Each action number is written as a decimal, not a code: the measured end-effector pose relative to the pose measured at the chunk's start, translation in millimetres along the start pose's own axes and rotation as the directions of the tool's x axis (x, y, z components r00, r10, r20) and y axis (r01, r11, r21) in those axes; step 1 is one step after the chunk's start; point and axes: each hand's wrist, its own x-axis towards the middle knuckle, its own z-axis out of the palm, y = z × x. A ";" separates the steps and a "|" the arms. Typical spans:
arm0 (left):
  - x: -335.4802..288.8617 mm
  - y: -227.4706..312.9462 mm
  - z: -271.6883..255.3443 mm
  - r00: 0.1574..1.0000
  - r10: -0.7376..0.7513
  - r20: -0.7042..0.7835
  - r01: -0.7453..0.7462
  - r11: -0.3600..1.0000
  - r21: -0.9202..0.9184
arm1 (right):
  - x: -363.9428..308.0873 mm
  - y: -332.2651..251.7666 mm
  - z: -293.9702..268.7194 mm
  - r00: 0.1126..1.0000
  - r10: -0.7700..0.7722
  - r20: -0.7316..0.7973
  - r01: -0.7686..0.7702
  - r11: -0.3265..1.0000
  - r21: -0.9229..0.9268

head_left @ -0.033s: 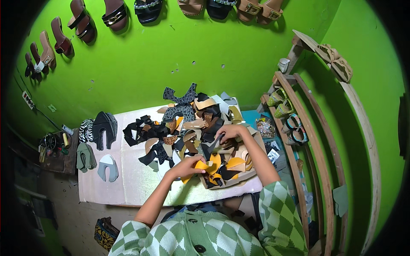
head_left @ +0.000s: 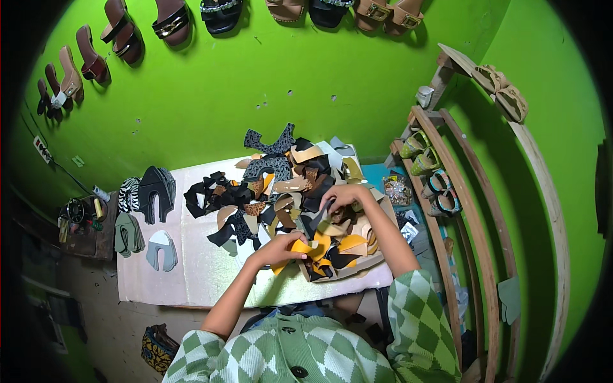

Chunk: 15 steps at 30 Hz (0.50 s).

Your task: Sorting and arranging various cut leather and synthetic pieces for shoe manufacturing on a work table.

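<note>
My left hand (head_left: pixel 281 249) is closed on a yellow leather scrap (head_left: pixel 299 246) at the near side of a shallow cardboard box (head_left: pixel 357 269). Inside the box lie yellow, black and tan cut pieces. Over its far part, my right hand (head_left: pixel 345 196) has its fingers curled down around a dark grey scrap (head_left: pixel 313 223). A pale yellowish piece (head_left: pixel 333 228) shows just below those fingers, and I cannot tell whether they touch it. Beyond both hands spreads a heap of mixed scraps (head_left: pixel 255 191), black, brown, tan and leopard-patterned.
At the table's left stand stacks of cut shoe uppers: black (head_left: pixel 156 195), zebra-striped (head_left: pixel 129 195), green (head_left: pixel 129 234) and grey (head_left: pixel 161 252). A wooden rack (head_left: pixel 440 223) with sandals (head_left: pixel 440 191) rises close on the right. More sandals (head_left: pixel 172 22) hang on the green wall.
The pale yellowish piece below my right hand shows more plainly now. My left hand keeps its place with the yellow scrap.
</note>
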 end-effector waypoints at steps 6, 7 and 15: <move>3.6 -6.3 7.0 1.000 0.002 0.017 -0.002 0.999 -0.048 | 28.0 -8.4 -0.5 0.734 -0.135 -0.666 0.345 0.918 0.194; -0.8 -5.1 4.3 0.999 -0.034 0.010 0.035 0.998 -0.053 | 33.7 -25.2 0.8 0.683 -0.118 -0.721 0.285 0.952 0.115; -1.2 -9.1 0.0 0.997 -0.069 -0.019 0.063 0.968 -0.243 | -6.0 -13.1 97.7 0.861 0.222 -0.457 -0.357 0.904 -0.235</move>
